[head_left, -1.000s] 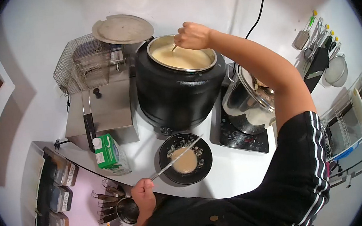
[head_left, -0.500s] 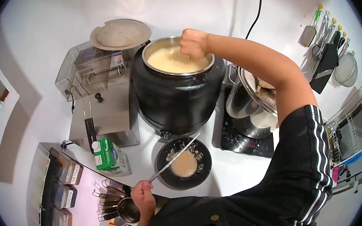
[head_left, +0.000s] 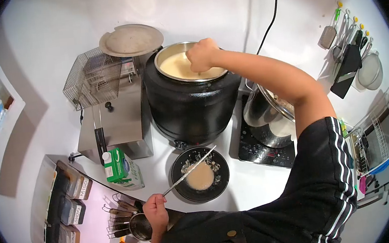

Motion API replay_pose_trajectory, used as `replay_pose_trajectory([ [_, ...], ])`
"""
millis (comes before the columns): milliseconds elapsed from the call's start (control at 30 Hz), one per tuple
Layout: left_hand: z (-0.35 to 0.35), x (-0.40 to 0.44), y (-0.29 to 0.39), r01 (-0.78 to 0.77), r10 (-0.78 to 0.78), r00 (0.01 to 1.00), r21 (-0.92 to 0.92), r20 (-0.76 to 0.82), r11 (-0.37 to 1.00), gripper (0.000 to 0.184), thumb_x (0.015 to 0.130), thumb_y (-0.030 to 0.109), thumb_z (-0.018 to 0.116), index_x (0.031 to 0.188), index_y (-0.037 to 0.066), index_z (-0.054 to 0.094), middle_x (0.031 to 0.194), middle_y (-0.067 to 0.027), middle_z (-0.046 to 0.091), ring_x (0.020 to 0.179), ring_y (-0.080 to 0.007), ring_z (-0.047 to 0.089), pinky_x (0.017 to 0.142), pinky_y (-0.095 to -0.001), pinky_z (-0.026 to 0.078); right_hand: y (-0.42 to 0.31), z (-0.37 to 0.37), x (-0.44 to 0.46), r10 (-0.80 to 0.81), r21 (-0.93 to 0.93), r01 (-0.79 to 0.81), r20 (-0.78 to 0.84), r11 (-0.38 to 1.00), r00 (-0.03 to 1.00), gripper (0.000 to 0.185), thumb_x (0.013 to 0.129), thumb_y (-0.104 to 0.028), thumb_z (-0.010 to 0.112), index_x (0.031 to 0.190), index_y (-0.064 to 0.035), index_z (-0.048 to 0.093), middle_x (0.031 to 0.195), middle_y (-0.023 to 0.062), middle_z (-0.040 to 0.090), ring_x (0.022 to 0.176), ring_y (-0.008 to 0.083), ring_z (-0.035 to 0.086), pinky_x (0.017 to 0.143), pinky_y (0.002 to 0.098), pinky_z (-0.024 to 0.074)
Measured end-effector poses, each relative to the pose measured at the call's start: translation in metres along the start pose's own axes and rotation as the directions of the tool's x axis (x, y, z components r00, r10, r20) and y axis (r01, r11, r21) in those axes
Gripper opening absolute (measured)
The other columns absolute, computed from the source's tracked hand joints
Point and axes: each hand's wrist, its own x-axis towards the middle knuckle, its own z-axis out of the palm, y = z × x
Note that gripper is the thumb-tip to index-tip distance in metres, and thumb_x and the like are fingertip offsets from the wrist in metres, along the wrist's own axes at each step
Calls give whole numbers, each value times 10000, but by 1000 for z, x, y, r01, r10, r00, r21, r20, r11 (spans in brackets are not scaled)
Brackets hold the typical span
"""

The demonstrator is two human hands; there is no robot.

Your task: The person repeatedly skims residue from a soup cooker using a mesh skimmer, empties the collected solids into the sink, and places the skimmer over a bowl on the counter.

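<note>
My right hand (head_left: 204, 55) is closed in a fist over the mouth of a large black soup kettle (head_left: 193, 110). Pale, creamy soup (head_left: 176, 66) fills the kettle's steel insert; whatever the fist grips is hidden. Low on the left, my left hand (head_left: 156, 210) closes around one end of a long, thin, whitish stick (head_left: 190, 169). The stick slants across a black bowl (head_left: 179, 192). In that bowl lie a tan liquid (head_left: 200, 176) and small pale bits around it.
Right of the kettle, a steel pot (head_left: 262, 122) stands on a black induction cooker (head_left: 268, 154). To the left are a green-and-white carton (head_left: 123, 169), a steel fryer (head_left: 116, 126) and a wire basket (head_left: 92, 80). Utensils and a sieve (head_left: 370, 72) hang on the right wall.
My right fist has shifted a little left and toward me over the kettle. My left hand and the stick keep their place at the bowl. The whole view has shifted slightly.
</note>
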Motion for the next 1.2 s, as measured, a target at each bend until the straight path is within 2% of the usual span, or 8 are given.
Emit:
replay_pose_trajectory([
  [133, -2, -1, 0, -17, 17, 1000, -28, -6, 999, 282, 853, 154, 469, 628, -16, 476, 563, -9, 460, 541, -72, 394, 496, -212, 316, -2, 2, 1, 125, 150, -131, 53, 980, 991, 328, 630, -244, 499, 870, -74, 644, 907, 113, 619, 869, 245, 588, 731, 334, 454],
  [233, -7, -3, 8, -3, 5, 1000, 94, -17, 996, 279, 851, 151, 471, 629, -17, 479, 562, -8, 460, 544, -74, 400, 498, -214, 320, 15, 1, 1, 208, 281, -230, 107, 932, 972, 343, 625, -247, 508, 883, -64, 640, 933, 108, 614, 880, 246, 584, 741, 323, 448],
  [300, -10, -6, 4, -2, 5, 999, 51, -51, 999, 278, 850, 152, 471, 629, -17, 482, 564, -9, 463, 547, -76, 408, 499, -217, 322, 33, 12, 4, 372, 390, -368, 68, 844, 926, 355, 624, -252, 510, 896, -61, 636, 948, 117, 609, 886, 252, 581, 739, 321, 443],
  [500, -7, -7, 12, 8, -8, 1000, 66, -11, 998, 274, 848, 152, 471, 635, -19, 485, 572, -12, 468, 558, -78, 415, 520, -209, 331, 69, 24, -32, 470, 581, -469, 162, 665, 868, 353, 607, -278, 518, 894, -111, 640, 949, 92, 612, 903, 245, 575, 753, 320, 434],
  [700, 6, -9, 24, 59, -62, 996, 49, 58, 997, 269, 850, 159, 481, 649, -19, 491, 588, -8, 482, 575, -76, 423, 540, -205, 341, 97, 65, -34, 495, 765, -396, 117, 508, 861, 302, 593, -268, 528, 808, -94, 652, 814, 97, 629, 777, 252, 587, 707, 329, 432],
  [800, 8, -8, 30, 39, -45, 997, 83, 70, 996, 269, 852, 158, 482, 651, -20, 490, 589, -5, 482, 577, -74, 421, 542, -206, 341, 103, 76, -31, 533, 809, -380, 99, 448, 840, 298, 596, -257, 525, 797, -72, 644, 775, 105, 625, 740, 254, 581, 686, 336, 427],
  [1033, 8, -8, 27, -30, 26, 999, 90, 45, 995, 279, 852, 159, 483, 638, -20, 489, 575, -3, 474, 564, -72, 413, 531, -209, 339, 107, 82, -33, 525, 823, -352, 79, 445, 847, 284, 614, -239, 515, 781, -39, 629, 754, 120, 616, 724, 242, 576, 655, 329, 419],
  [1200, 9, -9, 30, -31, 26, 998, 88, 61, 996, 274, 852, 151, 479, 636, -16, 490, 575, 1, 477, 561, -64, 408, 518, -206, 329, 107, 86, -37, 514, 896, -328, 137, 301, 847, 254, 617, -189, 526, 773, -12, 622, 691, 119, 592, 648, 210, 541, 595, 311, 396],
])
